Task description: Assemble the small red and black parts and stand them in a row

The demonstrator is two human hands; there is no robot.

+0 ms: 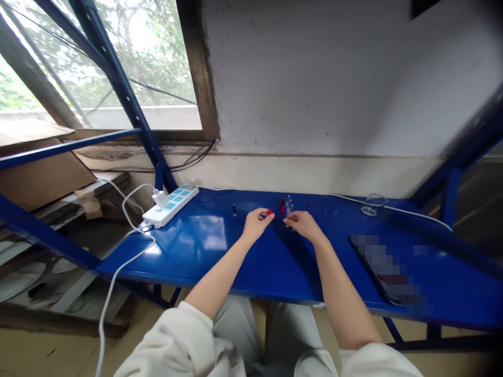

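No text, label, brand, number or sign is legible. The white plastic power strip (172,205) at the far left corner of the blue metal surface (204,246) shows no readable marking. The flat dark panel (387,272) near the right edge is blurred.

The glossy metal bench top (204,246) is deep blue. The long plastic power strip (157,215) is white with turquoise sockets (177,199). The tiny plastic piece (270,212) is red.
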